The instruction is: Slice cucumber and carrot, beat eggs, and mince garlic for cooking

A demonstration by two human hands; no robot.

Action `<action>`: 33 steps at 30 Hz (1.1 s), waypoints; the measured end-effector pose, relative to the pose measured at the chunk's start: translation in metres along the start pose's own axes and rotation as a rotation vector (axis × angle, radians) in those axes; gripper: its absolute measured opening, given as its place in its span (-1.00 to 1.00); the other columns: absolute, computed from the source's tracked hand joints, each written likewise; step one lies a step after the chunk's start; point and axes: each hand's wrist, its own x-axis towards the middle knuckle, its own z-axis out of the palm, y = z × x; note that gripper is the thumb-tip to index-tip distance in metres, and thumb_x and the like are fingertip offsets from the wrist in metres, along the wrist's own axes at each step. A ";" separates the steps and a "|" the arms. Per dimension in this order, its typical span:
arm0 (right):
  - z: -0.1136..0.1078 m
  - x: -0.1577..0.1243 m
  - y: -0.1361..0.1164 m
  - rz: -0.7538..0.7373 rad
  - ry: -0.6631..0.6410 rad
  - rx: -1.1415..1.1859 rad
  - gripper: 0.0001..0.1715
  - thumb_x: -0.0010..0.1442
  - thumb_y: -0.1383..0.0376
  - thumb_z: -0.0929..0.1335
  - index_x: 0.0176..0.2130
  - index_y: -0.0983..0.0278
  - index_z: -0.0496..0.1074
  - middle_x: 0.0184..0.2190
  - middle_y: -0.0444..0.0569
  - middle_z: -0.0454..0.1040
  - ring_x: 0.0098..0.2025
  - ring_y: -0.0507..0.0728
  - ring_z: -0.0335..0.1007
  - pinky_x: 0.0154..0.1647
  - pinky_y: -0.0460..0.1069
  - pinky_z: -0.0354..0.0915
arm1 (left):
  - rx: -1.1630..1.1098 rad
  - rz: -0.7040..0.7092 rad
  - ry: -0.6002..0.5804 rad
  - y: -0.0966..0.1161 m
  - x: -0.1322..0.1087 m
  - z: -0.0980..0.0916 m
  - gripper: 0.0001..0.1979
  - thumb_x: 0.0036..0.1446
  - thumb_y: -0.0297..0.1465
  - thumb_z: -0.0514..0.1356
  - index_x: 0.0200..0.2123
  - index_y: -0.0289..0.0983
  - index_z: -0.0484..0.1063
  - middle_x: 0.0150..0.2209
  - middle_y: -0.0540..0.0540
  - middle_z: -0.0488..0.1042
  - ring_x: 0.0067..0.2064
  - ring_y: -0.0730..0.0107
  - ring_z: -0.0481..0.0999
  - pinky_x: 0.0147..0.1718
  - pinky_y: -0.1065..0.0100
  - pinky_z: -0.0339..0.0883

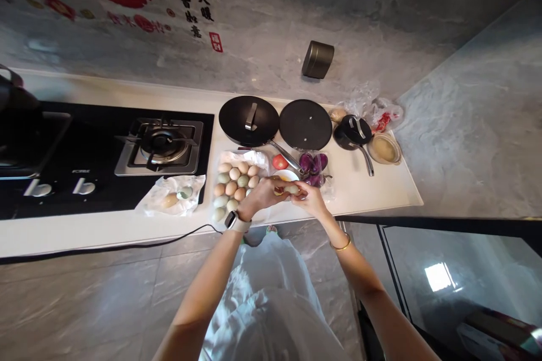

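Over a white bowl with something yellow in it, I hold a pale egg between the fingertips of both hands. My left hand, with a watch on its wrist, closes on the egg from the left. My right hand grips its other side; a gold bangle circles that arm. The fingers partly cover the egg, so I cannot tell whether its shell is cracked. To the left, several brown and greenish eggs stand in rows. Eggshells lie on a white paper sheet farther left.
A tomato and purple eggplants lie behind the bowl. A lidded wok, a black round lid, a small saucepan and a bowl line the back. A gas burner is at left.
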 end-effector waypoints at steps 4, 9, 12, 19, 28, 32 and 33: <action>0.001 0.013 0.009 -0.007 -0.002 -0.043 -0.55 -0.03 0.30 0.40 -0.09 0.30 0.51 -0.42 -0.10 0.56 -0.47 0.07 0.46 -0.44 -0.09 0.40 | -0.018 -0.069 0.091 -0.006 0.004 0.012 -0.67 -0.05 -0.57 0.25 -0.17 -0.20 0.54 -0.28 -0.01 0.57 -0.32 0.40 0.54 -0.29 0.40 0.42; -0.001 0.021 0.012 -0.033 -0.037 -0.059 -0.59 -0.03 0.31 0.39 -0.12 0.30 0.53 -0.42 -0.11 0.56 -0.45 0.07 0.47 -0.43 -0.11 0.40 | -0.037 -0.104 0.142 -0.012 0.006 0.024 -0.68 -0.08 -0.56 0.24 -0.19 -0.21 0.52 -0.26 -0.03 0.53 -0.35 0.41 0.52 -0.32 0.39 0.43; -0.004 0.023 0.014 -0.038 -0.052 -0.066 -0.59 -0.04 0.31 0.38 -0.13 0.31 0.54 -0.42 -0.12 0.56 -0.46 0.07 0.46 -0.44 -0.12 0.39 | -0.053 -0.113 0.158 -0.015 0.008 0.029 -0.68 -0.08 -0.54 0.24 -0.18 -0.21 0.51 -0.25 -0.04 0.53 -0.34 0.41 0.52 -0.31 0.39 0.43; -0.010 0.028 0.030 -0.026 -0.055 -0.061 -0.48 -0.04 0.31 0.41 -0.03 0.33 0.54 -0.43 -0.12 0.57 -0.45 0.07 0.47 -0.41 -0.10 0.41 | -0.089 -0.140 0.158 -0.017 0.011 0.029 -0.67 -0.05 -0.55 0.22 -0.16 -0.22 0.55 -0.19 -0.09 0.57 -0.30 0.36 0.55 -0.27 0.35 0.47; -0.021 0.036 0.034 -0.024 -0.127 -0.108 -0.39 0.00 0.33 0.40 0.08 0.35 0.49 -0.38 -0.05 0.62 -0.42 0.09 0.54 -0.34 -0.06 0.44 | 0.045 -0.065 0.070 -0.029 0.009 0.014 -0.75 0.13 -0.41 0.20 -0.13 -0.18 0.59 -0.17 -0.08 0.62 -0.07 0.23 0.56 0.00 0.22 0.43; -0.024 0.040 0.029 -0.027 -0.136 -0.131 -0.39 0.01 0.33 0.40 0.09 0.34 0.48 -0.36 -0.05 0.62 -0.42 0.09 0.55 -0.32 -0.06 0.43 | 0.103 -0.069 0.073 -0.031 0.011 0.011 -0.77 0.14 -0.41 0.19 -0.16 -0.15 0.61 -0.16 -0.08 0.61 -0.06 0.23 0.54 0.00 0.23 0.42; -0.025 0.042 0.026 -0.036 -0.145 -0.142 -0.39 0.01 0.33 0.39 0.09 0.33 0.48 -0.36 -0.06 0.62 -0.41 0.08 0.54 -0.31 -0.06 0.43 | 0.111 -0.072 0.080 -0.031 0.012 0.010 -0.77 0.14 -0.40 0.20 -0.16 -0.14 0.61 -0.16 -0.09 0.60 -0.04 0.22 0.53 0.00 0.23 0.42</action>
